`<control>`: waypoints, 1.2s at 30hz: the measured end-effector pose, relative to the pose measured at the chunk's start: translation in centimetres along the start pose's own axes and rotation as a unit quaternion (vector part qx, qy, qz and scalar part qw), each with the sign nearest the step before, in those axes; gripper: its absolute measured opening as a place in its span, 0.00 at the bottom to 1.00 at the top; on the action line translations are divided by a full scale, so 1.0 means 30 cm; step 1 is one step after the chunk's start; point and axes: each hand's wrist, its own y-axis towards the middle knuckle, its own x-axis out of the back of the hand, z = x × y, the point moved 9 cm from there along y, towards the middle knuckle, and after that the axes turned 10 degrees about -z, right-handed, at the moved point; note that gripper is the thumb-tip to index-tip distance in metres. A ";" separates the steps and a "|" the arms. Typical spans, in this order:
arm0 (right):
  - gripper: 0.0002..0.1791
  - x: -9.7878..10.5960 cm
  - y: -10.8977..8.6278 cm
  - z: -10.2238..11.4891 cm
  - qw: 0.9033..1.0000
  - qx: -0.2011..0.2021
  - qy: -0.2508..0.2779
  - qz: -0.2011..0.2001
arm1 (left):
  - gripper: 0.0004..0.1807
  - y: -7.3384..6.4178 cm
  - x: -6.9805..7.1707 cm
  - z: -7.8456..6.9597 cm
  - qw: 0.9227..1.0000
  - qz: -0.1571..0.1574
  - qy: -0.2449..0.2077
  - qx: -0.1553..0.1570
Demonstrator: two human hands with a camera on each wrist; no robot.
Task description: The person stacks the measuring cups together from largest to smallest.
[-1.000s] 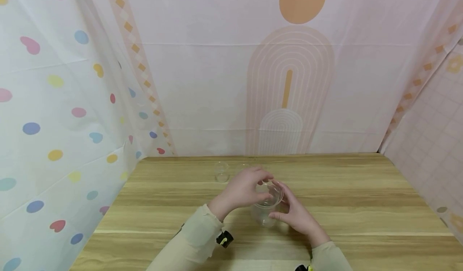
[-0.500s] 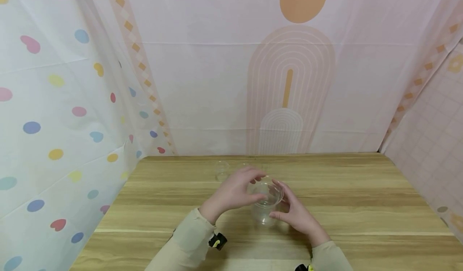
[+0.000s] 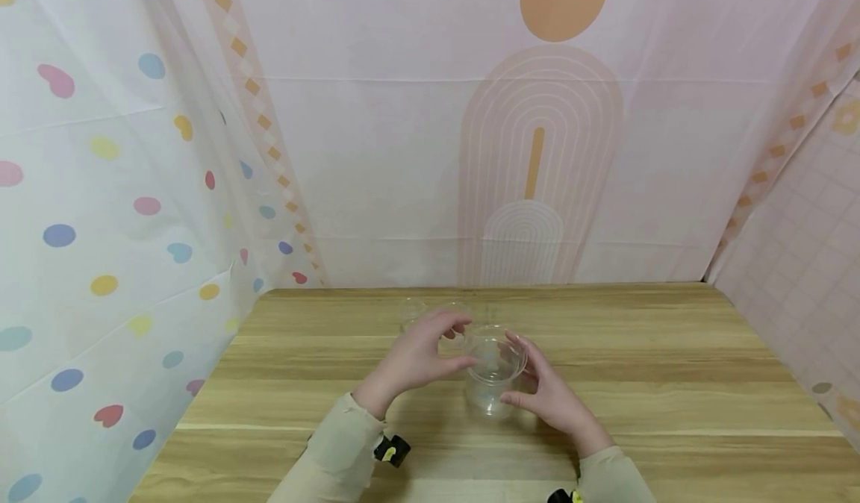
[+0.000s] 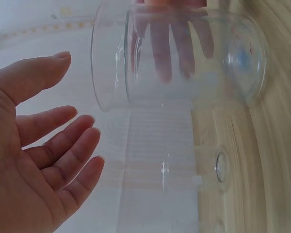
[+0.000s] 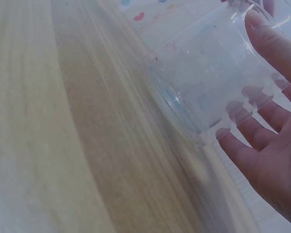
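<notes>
A clear plastic cup (image 3: 493, 395) stands upright on the wooden table, with two rim rings showing near its top (image 4: 184, 92); whether a second cup is nested inside, I cannot tell. My right hand (image 3: 554, 398) holds it from the right side. In the right wrist view the thumb (image 5: 271, 41) lies on the near side and the fingers reach round the other. My left hand (image 3: 416, 354) is just left of the rim, fingers loosely bent and apart from the cup. Nothing is in its palm (image 4: 34, 165).
Behind the hands, toward the table's back edge, stand more clear cups, including one (image 3: 412, 310) at the left and another (image 3: 455, 309) partly behind my left hand. They are faint and hard to make out. A patterned cloth (image 3: 376, 152) hangs beyond the wooden table (image 3: 672, 383).
My left hand has drawn back left from over the cup's rim, leaving the opening uncovered. The right hand and the cup have stayed in place.
</notes>
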 end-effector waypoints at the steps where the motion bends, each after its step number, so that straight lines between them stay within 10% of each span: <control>1: 0.52 0.000 0.000 -0.001 1.000 0.001 0.000 0.000 | 0.30 -0.001 0.004 0.006 1.000 -0.004 0.001 0.000; 24: 0.51 -0.002 0.002 0.005 1.000 0.021 -0.001 0.003 | 0.27 -0.012 0.110 0.181 0.993 -0.045 0.050 0.098; 36: 0.51 -0.001 0.000 0.004 1.000 0.017 -0.002 0.001 | 0.36 0.033 0.078 0.209 0.988 -0.052 0.125 0.079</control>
